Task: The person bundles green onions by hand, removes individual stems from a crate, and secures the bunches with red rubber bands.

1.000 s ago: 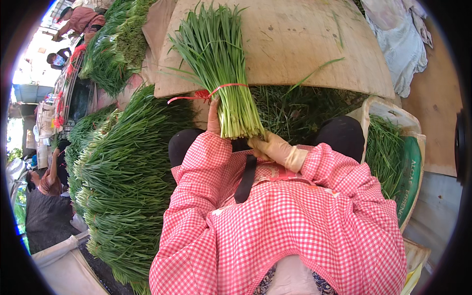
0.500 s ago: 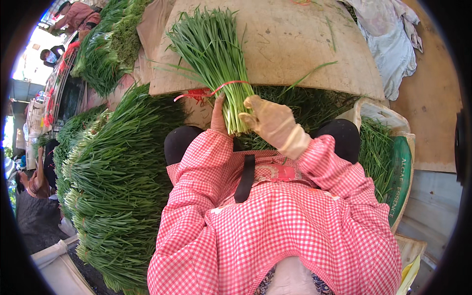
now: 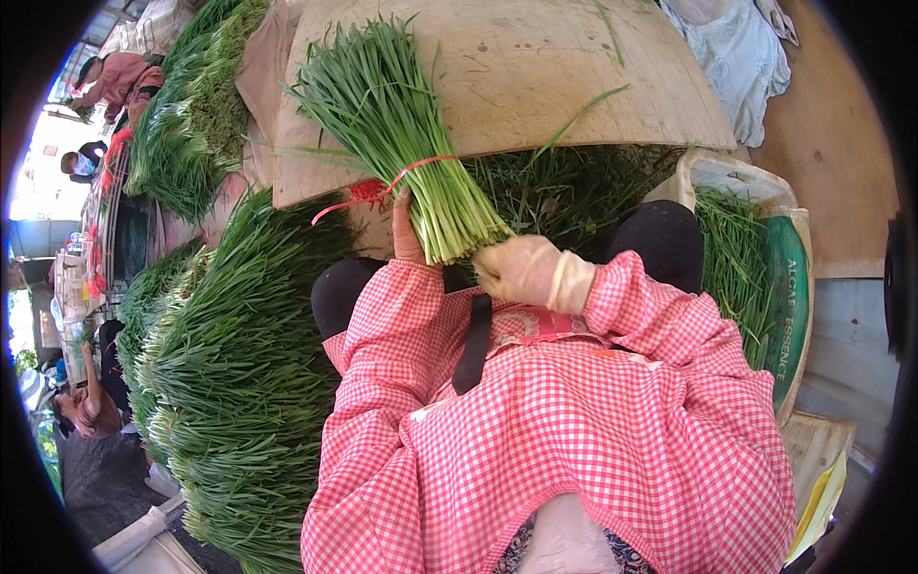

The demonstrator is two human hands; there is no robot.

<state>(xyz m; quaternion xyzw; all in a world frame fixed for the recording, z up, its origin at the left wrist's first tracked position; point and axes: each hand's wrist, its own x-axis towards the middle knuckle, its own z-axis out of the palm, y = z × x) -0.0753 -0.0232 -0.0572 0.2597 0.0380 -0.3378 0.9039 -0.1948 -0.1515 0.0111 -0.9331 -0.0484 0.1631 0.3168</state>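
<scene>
A thick bunch of garlic chives (image 3: 392,124) lies on the near edge of the wooden board, leafy tops pointing away and pale stem ends toward me. A red tie (image 3: 421,168) circles its stems, with a loose tail hanging out to the left. My left hand (image 3: 405,230), bare, grips the bunch from its left side below the tie; most of its fingers are hidden behind the stems. My right hand (image 3: 526,272), in a pale glove, is curled closed right by the stem ends, slightly blurred. Whatever its fingers hold is hidden.
Tied chive bundles are heaped (image 3: 239,383) on my left. The wooden board (image 3: 574,57) spans the front, loose leaves beneath it. A white crate (image 3: 736,177) of greens and a pale cloth (image 3: 732,67) are at right. Other people (image 3: 120,81) appear at far left.
My right hand has gone from the side of the stems down to their cut ends, its fingers now curled. The bunch tilts more, its stem ends swung rightward. The whole view has shifted slightly.
</scene>
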